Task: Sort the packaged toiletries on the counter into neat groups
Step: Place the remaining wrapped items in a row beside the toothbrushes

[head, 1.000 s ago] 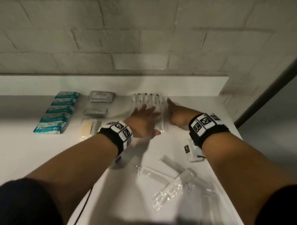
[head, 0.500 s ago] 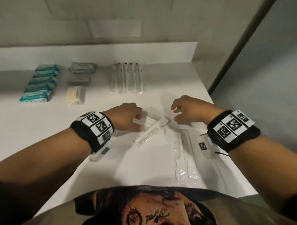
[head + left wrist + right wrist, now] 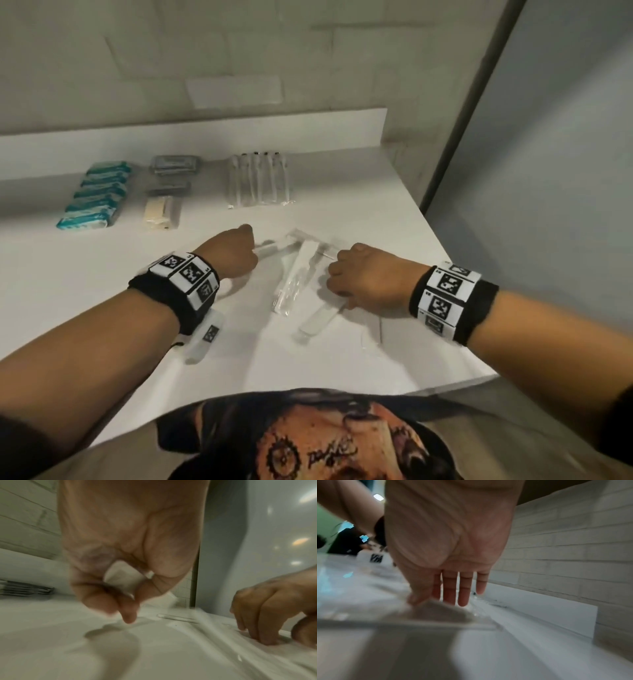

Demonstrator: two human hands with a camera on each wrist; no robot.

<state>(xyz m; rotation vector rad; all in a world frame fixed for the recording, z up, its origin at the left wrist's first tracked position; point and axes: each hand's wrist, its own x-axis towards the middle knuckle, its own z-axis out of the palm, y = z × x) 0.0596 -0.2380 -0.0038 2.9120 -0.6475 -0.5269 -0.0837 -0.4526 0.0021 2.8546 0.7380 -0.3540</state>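
Note:
Several loose clear comb packets lie crossed on the white counter [image 3: 102,281] between my hands. My left hand [image 3: 251,245] has its fingers curled and pinches the end of one clear packet [image 3: 270,247]; in the left wrist view the left hand [image 3: 126,601] holds this white packet [image 3: 120,573] in its curled fingers. My right hand [image 3: 337,294] pinches the end of another clear packet [image 3: 317,320]. In the right wrist view the right hand [image 3: 436,600] has its thumb on the near edge of that packet [image 3: 445,612]. A third packet [image 3: 294,277] lies untouched between them.
Sorted groups line the back: teal packets [image 3: 92,195], grey packets [image 3: 174,166], a cream soap [image 3: 159,212], and a row of toothbrushes [image 3: 258,181]. A raised ledge [image 3: 205,137] backs the counter. The counter ends just right of my right hand and at my waist.
Both hands pulled back from the toothbrush row to the loose packets near me. The left hand took hold of one packet, and the right hand came down on another.

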